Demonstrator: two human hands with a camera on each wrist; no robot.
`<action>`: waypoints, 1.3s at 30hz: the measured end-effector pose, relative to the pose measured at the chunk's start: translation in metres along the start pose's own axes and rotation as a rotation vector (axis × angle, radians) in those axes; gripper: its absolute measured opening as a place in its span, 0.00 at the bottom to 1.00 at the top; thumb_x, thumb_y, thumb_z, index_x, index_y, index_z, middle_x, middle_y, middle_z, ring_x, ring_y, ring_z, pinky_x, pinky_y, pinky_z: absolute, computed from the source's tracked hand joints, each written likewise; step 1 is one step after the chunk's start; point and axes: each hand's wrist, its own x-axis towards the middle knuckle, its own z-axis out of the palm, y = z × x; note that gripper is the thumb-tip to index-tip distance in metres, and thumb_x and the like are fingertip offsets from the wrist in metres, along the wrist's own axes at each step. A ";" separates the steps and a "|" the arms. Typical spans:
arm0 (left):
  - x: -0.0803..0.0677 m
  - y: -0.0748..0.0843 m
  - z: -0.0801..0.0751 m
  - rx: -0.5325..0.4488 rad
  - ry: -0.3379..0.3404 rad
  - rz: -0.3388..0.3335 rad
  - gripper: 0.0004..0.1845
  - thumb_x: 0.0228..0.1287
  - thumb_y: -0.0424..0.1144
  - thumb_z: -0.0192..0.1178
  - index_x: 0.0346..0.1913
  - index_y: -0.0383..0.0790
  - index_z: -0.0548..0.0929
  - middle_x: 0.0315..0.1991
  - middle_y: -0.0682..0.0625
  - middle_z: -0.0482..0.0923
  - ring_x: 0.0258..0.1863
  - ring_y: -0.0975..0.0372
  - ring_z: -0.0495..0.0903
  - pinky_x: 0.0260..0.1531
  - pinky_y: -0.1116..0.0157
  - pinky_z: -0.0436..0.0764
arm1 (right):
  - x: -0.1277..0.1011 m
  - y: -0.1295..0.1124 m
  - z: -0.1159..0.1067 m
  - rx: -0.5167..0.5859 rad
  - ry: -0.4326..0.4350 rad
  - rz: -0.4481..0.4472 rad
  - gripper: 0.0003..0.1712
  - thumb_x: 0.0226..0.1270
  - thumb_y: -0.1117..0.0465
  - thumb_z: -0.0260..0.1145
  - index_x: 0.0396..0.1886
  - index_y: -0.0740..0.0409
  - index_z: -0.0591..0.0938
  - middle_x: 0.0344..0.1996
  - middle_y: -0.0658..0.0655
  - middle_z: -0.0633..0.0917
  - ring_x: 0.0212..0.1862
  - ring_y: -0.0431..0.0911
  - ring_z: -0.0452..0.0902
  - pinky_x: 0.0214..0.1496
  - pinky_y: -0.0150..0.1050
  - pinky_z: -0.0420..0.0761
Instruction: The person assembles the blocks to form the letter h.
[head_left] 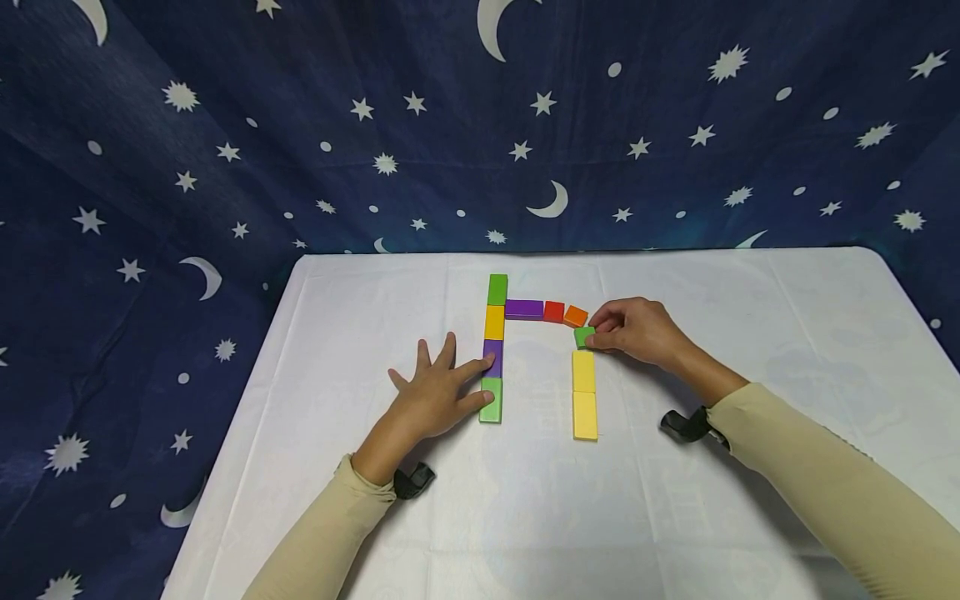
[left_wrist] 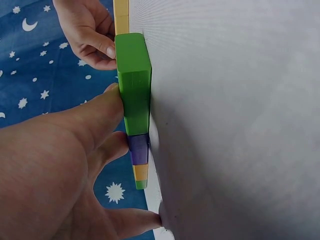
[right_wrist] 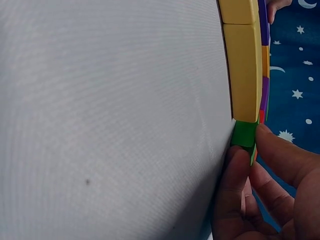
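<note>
Fingers of the left hand lie straight and spread, tips pressing the green block and purple block of the left column. Rightward, the right hand pinches a small green cube on the white table, touching the yellow blocks.

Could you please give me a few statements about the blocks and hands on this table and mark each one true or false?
1. The right hand pinches a small green block. True.
2. The left column's farthest block is red. False: it is a green block.
3. The left hand lies with straight fingers against the left column. True.
4. The two yellow blocks lie under the left hand. False: they lie just nearer than the small green block.
5. The table is bare wood. False: its surface is white.
</note>
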 end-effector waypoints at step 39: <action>0.000 0.000 0.000 -0.001 0.006 0.003 0.33 0.68 0.66 0.58 0.75 0.72 0.67 0.83 0.37 0.44 0.79 0.28 0.38 0.57 0.15 0.41 | -0.064 -0.004 0.020 -0.267 -0.045 -0.323 0.36 0.50 0.43 0.83 0.60 0.48 0.86 0.29 0.47 0.80 0.28 0.38 0.68 0.29 0.32 0.68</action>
